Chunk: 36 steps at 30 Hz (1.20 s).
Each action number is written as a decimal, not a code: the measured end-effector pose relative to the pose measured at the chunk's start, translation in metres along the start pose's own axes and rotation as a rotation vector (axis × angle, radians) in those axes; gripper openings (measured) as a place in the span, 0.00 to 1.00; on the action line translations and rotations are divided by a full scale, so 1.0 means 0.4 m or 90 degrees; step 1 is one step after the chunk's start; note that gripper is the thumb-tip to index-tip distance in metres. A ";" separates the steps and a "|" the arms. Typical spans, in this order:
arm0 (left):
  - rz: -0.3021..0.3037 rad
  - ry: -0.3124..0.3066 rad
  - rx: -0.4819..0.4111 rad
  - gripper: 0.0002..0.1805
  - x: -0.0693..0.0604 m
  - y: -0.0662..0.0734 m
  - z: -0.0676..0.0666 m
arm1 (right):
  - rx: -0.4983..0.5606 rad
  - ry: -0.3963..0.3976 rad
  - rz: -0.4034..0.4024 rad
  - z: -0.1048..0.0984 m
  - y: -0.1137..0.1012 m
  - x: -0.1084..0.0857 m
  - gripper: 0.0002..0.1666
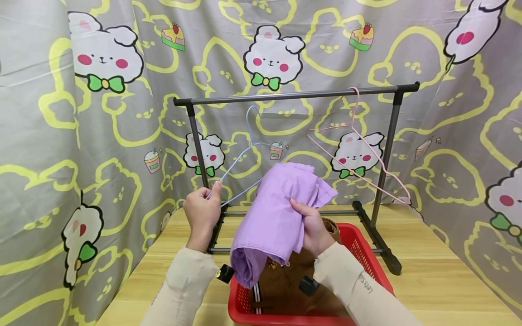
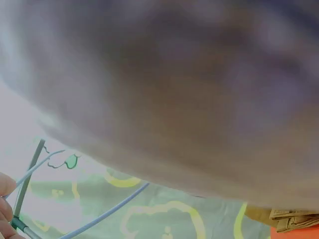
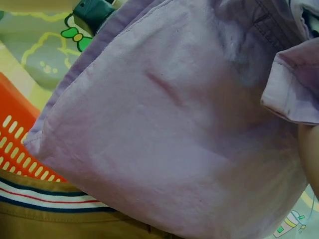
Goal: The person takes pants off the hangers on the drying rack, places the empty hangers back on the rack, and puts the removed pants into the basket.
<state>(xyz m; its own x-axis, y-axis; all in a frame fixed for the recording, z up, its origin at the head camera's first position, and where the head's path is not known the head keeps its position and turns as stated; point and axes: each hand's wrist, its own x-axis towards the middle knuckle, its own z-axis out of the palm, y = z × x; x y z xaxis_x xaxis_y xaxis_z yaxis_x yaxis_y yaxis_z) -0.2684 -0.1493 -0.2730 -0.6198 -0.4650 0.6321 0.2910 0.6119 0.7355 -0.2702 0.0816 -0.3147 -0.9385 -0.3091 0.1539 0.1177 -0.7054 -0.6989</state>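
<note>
My left hand pinches the left corner of a light blue wire hanger, holding it below the rail with its hook unattached. In my right hand is a folded purple garment, gripped at its right side with the thumb on top. The garment hangs slanted over the basket and hides the hanger's right end; whether the lower bar runs through the fold, I cannot tell. A stitched hem shows on the purple cloth in the right wrist view. The left wrist view is mostly blocked, with part of the hanger visible.
A red basket holding brown clothing stands below my hands on the wooden table. Behind it is a grey metal rack, with a pink hanger hooked on the rail's right part. Patterned curtains surround the table.
</note>
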 end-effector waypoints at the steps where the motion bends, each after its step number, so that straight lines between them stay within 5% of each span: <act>1: 0.000 0.000 0.000 0.27 0.000 -0.001 0.000 | 0.000 -0.001 0.002 -0.002 0.001 0.000 0.08; 19: 0.003 0.001 -0.001 0.27 -0.001 -0.009 -0.001 | -0.001 -0.069 0.075 -0.044 0.001 -0.010 0.09; 36: 0.015 0.018 -0.008 0.25 0.016 -0.012 -0.013 | 0.009 -0.057 0.040 0.006 0.000 -0.010 0.07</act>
<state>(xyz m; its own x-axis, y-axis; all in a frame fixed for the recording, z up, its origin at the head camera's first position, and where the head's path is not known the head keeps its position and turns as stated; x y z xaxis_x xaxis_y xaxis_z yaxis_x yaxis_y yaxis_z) -0.2698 -0.1586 -0.2712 -0.5923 -0.4686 0.6554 0.3144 0.6146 0.7235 -0.2656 0.0813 -0.3137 -0.8967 -0.4077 0.1723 0.1802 -0.6918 -0.6992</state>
